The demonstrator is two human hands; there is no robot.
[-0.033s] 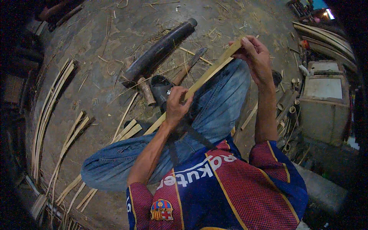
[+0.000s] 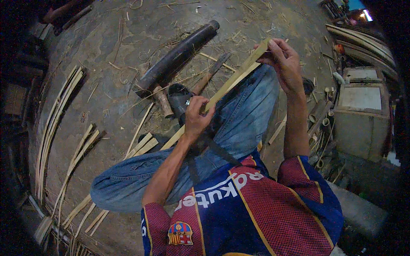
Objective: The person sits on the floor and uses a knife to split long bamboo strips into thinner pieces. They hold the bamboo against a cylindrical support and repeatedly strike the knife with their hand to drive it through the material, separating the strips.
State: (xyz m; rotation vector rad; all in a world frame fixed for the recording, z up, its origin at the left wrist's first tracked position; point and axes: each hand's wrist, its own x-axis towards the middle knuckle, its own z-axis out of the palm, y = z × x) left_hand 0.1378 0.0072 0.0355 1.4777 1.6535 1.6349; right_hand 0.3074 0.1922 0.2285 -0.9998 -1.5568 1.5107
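Observation:
My right hand (image 2: 286, 64) pinches the upper end of a pale bamboo strip (image 2: 234, 80). Closed round the same strip lower down is my left hand (image 2: 198, 119). The strip slants across the space above my bent legs, and a second thin layer shows along its lower edge near my right hand; whether it is one split piece or two, I cannot tell. More pale strip (image 2: 174, 137) runs below my left hand toward my thigh. Just beyond my hands, a knife (image 2: 211, 73) with a wooden handle lies on the floor.
A thick dark log (image 2: 179, 59) rests on a short wooden leg (image 2: 163, 102) ahead. Bundles of bamboo strips (image 2: 60, 115) lie at the left, with shavings scattered over the concrete floor. Bamboo tubes (image 2: 318, 113) and a worn cabinet (image 2: 361, 111) stand at the right.

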